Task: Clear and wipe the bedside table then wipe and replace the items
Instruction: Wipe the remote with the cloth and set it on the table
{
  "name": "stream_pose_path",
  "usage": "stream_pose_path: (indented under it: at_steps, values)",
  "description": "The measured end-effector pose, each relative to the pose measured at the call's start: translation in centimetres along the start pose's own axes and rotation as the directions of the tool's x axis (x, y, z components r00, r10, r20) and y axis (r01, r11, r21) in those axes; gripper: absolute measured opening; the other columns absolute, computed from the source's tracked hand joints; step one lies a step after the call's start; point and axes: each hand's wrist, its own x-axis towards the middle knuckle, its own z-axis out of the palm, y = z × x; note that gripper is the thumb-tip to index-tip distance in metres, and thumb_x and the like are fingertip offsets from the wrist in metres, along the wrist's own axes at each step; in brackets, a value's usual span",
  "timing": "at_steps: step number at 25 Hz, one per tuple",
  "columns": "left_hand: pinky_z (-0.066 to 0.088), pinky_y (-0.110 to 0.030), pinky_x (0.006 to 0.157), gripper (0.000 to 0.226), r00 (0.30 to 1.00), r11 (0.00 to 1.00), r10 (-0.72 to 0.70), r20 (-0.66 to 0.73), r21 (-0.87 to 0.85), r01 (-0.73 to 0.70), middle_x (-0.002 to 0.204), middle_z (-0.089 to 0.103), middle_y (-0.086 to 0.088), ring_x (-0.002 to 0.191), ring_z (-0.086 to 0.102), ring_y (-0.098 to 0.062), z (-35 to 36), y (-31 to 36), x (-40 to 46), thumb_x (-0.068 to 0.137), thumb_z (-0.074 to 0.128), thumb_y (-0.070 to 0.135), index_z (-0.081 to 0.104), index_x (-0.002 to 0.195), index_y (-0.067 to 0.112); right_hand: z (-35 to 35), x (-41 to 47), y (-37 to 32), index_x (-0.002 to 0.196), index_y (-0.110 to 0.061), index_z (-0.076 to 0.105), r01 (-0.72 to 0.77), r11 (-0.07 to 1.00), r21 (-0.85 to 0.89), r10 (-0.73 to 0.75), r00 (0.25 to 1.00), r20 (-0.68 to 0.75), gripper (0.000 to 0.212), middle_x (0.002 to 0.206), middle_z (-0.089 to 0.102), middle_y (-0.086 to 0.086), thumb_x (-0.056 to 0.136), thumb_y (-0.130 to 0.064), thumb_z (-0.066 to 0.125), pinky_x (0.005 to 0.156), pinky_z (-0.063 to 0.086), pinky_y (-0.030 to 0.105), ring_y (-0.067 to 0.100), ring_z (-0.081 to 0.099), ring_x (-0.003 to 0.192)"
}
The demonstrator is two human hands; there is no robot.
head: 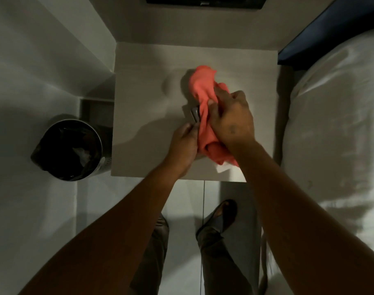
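The white bedside table (143, 86) fills the middle of the head view. Over its right half my right hand (233, 120) grips a bunched coral-red cloth (203, 88), which wraps around a small dark grey object (194, 115). My left hand (183, 143) holds that object from below, fingertips at its lower end. Most of the object is hidden by the cloth, so what it is stays unclear. A white scrap of paper (223, 168) peeks out under the cloth near the table's front edge.
A round bin with a black liner (69, 149) stands on the floor left of the table. The bed with white linen (335, 124) lies along the right. My legs and sandals (222, 213) are below the table's front edge.
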Motion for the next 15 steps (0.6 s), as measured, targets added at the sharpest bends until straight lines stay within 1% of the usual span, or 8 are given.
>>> stream_pose_path:
  at_steps: [1,3,5,8,10,12,13,15]
  values:
    - [0.059,-0.051,0.085,0.024,1.000,1.000,0.018,-0.018,0.013,-0.018,0.083,0.077,0.003,0.092,0.070,-0.029,0.1,0.4,0.3,0.092,0.056,0.037,0.076,0.079,0.034,0.1,0.1,-0.4,0.143,-0.027,0.052,0.004,1.000,0.010,-0.004,1.000,0.008,0.045,0.113,0.054,0.020,0.098,-0.036,0.051,0.082,0.052,0.043,0.041,0.059,0.094]
    - [0.057,-0.048,0.089,0.022,0.995,0.998,0.049,-0.081,-0.034,-0.052,0.099,0.076,-0.010,0.097,0.070,-0.034,-0.7,1.7,1.0,0.097,0.054,0.021,0.075,0.091,0.025,0.3,-1.7,-1.0,0.140,-0.029,0.054,0.129,0.991,0.030,-0.131,0.989,0.065,0.043,0.109,0.053,0.017,0.098,-0.035,0.051,0.077,0.052,0.039,0.038,0.060,0.086]
    - [0.055,-0.038,0.073,0.024,0.998,0.998,0.052,-0.044,-0.017,-0.053,0.092,0.073,-0.010,0.083,0.068,-0.028,-2.0,2.5,1.1,0.099,0.050,0.012,0.072,0.093,0.021,-0.1,-4.1,-1.1,0.140,-0.028,0.055,0.203,0.977,0.063,-0.209,0.971,0.115,0.042,0.106,0.053,0.016,0.098,-0.036,0.050,0.073,0.054,0.039,0.036,0.060,0.080]
    - [0.050,-0.030,0.060,0.025,0.989,0.959,0.090,0.117,0.256,-0.118,0.072,0.067,0.004,0.063,0.062,-0.014,-2.9,2.4,0.1,0.101,0.047,0.021,0.067,0.085,0.023,-0.4,-1.7,-1.5,0.142,-0.028,0.053,0.092,0.996,0.004,-0.092,0.994,0.050,0.044,0.111,0.052,0.018,0.098,-0.034,0.050,0.077,0.055,0.042,0.039,0.060,0.086]
    - [0.048,-0.030,0.057,0.026,0.981,0.942,0.100,0.166,0.302,-0.147,0.069,0.066,0.003,0.060,0.061,-0.014,-2.8,2.7,0.0,0.100,0.046,0.023,0.064,0.081,0.023,-0.2,-0.3,-2.3,0.143,-0.027,0.052,0.037,0.999,0.001,-0.037,0.999,-0.024,0.045,0.112,0.052,0.018,0.099,-0.033,0.049,0.076,0.055,0.042,0.037,0.059,0.090]
    - [0.040,-0.036,0.061,0.027,0.990,0.958,0.124,0.072,0.251,-0.139,0.074,0.058,-0.012,0.066,0.050,-0.023,-3.0,3.8,1.1,0.100,0.046,0.020,0.062,0.079,0.020,0.5,-2.7,-2.8,0.146,-0.026,0.048,0.065,0.997,0.034,-0.064,0.997,-0.035,0.047,0.111,0.052,0.018,0.099,-0.032,0.048,0.074,0.054,0.041,0.037,0.058,0.087]
    - [0.038,-0.040,0.065,0.026,0.993,0.968,0.111,0.026,0.222,-0.114,0.079,0.056,-0.018,0.071,0.048,-0.026,-3.2,4.4,1.7,0.102,0.045,0.016,0.063,0.083,0.016,0.9,-5.0,-2.9,0.149,-0.027,0.044,0.071,0.996,0.049,-0.071,0.997,0.005,0.049,0.111,0.051,0.017,0.100,-0.034,0.045,0.073,0.055,0.040,0.034,0.058,0.086]
    - [0.040,-0.040,0.068,0.025,0.997,0.967,0.083,0.007,0.243,-0.082,0.082,0.058,-0.021,0.074,0.050,-0.028,-3.7,4.6,2.0,0.104,0.043,0.012,0.065,0.092,0.008,1.0,-8.7,-3.0,0.152,-0.030,0.038,0.039,0.997,0.070,-0.045,0.995,0.088,0.051,0.111,0.050,0.014,0.101,-0.038,0.041,0.072,0.057,0.040,0.030,0.058,0.084]
